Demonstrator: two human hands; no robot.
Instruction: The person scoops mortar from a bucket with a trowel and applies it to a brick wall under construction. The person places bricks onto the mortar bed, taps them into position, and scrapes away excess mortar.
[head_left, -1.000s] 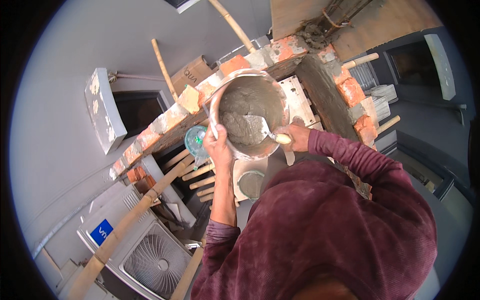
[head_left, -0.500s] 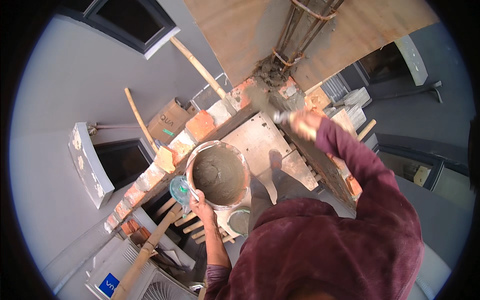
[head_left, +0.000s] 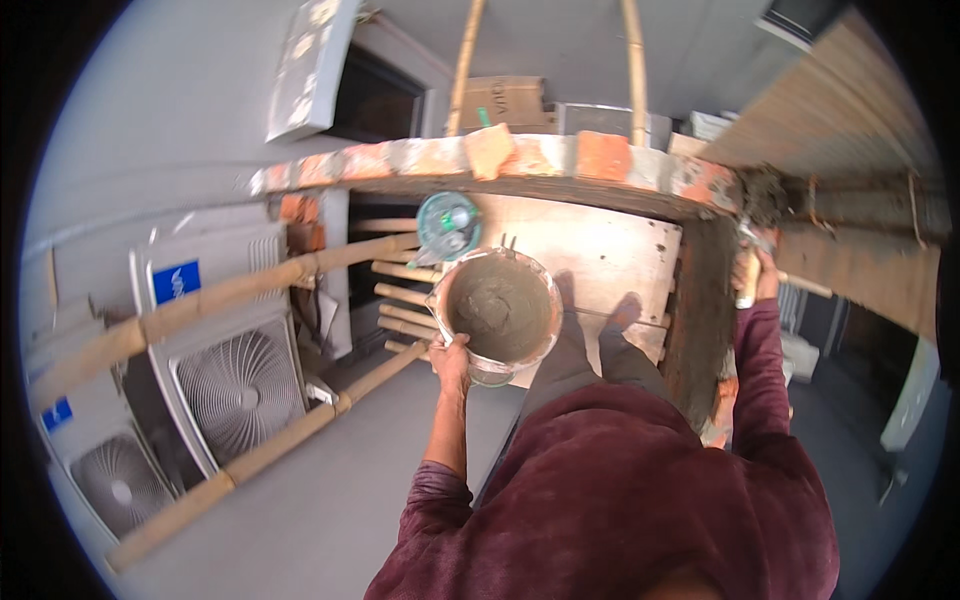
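My left hand point(head_left: 450, 355) grips the rim and handle of a round bucket point(head_left: 500, 312) holding wet grey mortar, held over my legs. At the right end of the brick wall point(head_left: 604, 155), my right hand point(head_left: 755, 275) is closed on the pale handle of a trowel point(head_left: 747, 268); its blade is at a lump of mortar point(head_left: 762, 195) in the corner, partly hidden. A teal container point(head_left: 436, 225) with clear items inside sits above and left of the bucket. Beneath me is a pale wooden board point(head_left: 625, 240) where my feet stand.
Bamboo poles point(head_left: 355, 258) cross on the left before two outdoor air-conditioning units point(head_left: 200, 350). Steel bars point(head_left: 840, 200) and plywood sheets point(head_left: 830, 90) are at the right corner. A cardboard box point(head_left: 505, 100) and upright poles point(head_left: 636, 60) stand behind the wall, beside grey house walls and windows.
The trowel left the bucket in my right hand and went to the corner mortar. The view has turned, so that corner now lies at right. My left hand stays on the bucket.
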